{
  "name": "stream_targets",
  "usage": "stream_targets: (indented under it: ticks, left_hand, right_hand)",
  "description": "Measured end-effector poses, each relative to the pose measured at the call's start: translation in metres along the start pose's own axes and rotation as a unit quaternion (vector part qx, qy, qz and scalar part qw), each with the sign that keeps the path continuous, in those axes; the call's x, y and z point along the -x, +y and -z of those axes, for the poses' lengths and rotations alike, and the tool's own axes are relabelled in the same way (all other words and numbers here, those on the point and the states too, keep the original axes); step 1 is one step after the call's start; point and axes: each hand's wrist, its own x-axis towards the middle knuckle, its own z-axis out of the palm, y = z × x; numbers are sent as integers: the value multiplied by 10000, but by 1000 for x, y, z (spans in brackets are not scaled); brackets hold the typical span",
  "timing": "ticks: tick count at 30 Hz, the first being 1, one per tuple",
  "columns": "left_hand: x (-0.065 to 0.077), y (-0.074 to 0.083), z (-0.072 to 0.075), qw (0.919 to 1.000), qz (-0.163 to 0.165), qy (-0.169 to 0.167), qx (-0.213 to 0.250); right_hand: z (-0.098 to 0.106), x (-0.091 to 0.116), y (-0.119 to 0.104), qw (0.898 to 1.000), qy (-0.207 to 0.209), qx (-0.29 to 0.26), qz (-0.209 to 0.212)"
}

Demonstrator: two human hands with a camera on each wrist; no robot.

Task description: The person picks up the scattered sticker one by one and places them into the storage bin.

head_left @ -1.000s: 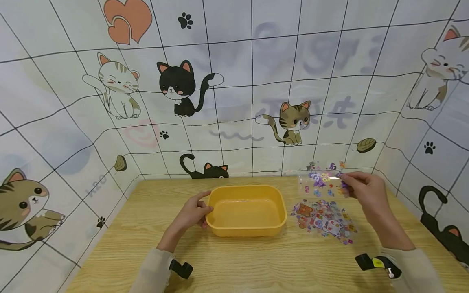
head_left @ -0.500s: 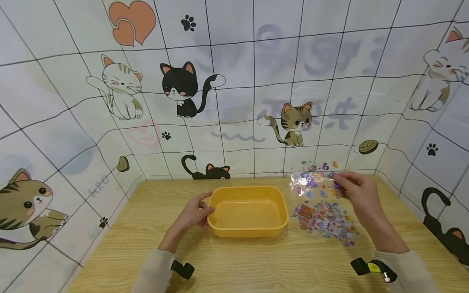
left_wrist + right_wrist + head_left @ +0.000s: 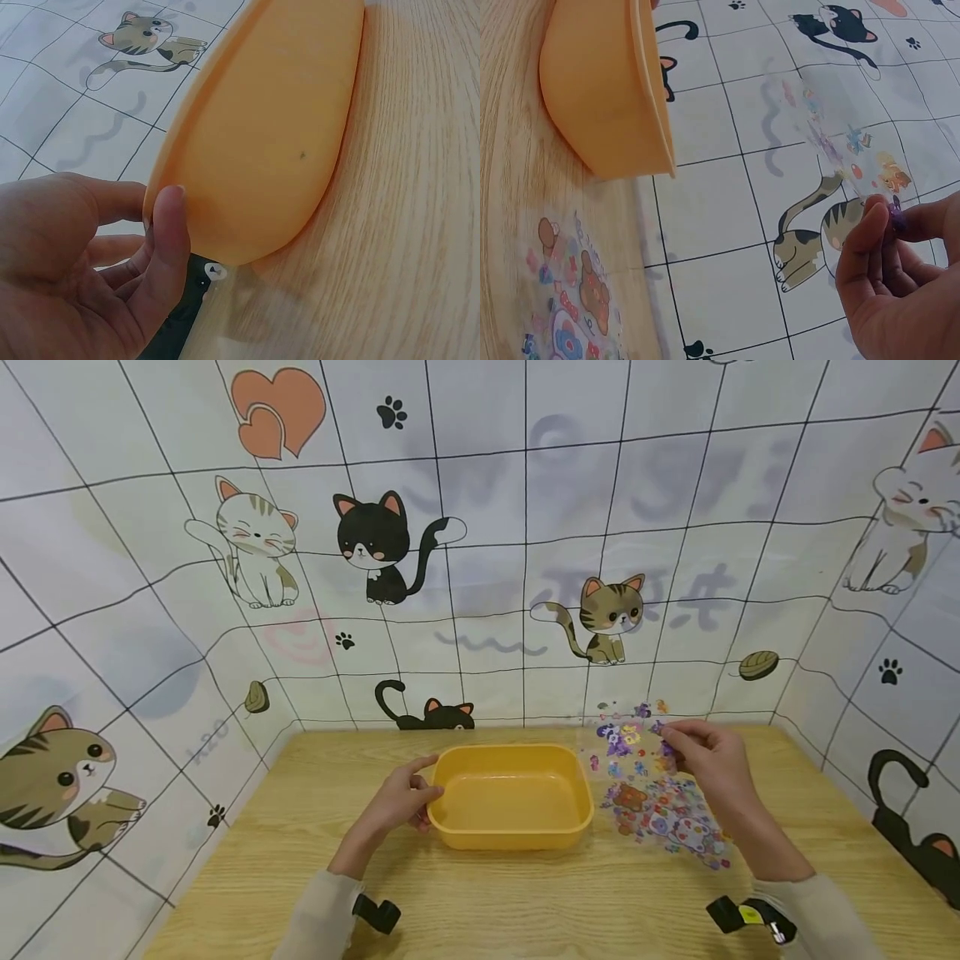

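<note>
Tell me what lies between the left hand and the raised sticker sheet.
In the head view, the yellow tub lies between the left hand and the raised sticker sheet.

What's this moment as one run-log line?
left hand: holds yellow rectangular plastic tray by its left end | right hand: pinches clear plastic sheet with colourful prints, above table | on wood-grain table: similar printed sheeting, right of tray

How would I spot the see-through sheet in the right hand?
On the wooden table, find the yellow tray. To its right, the right hand pinches a clear sheet with small colourful pictures; unlike the patterned pile lying nearby, it's held up.
</note>
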Motion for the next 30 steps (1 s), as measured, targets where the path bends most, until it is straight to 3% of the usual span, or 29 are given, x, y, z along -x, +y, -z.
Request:
stream_targets:
  ticks: [4,11,23,30]
  left_hand:
    - [0,-1,0,10000,12,26,-44]
    - [-2,-3,0,9999,94,55,-43]
    - [-2,-2,0,10000,88,26,17]
    - [-1,-3,1,10000,81,-5,22]
  right_hand:
    - [-9,-1,-4,9995,-57,299,6]
    - [-24,-4,-9,9994,-250,231,-14]
    - [-40,-12,-14,9949,-840,136,-533]
    - [-50,-16,-17,9906,-1206,181,-625]
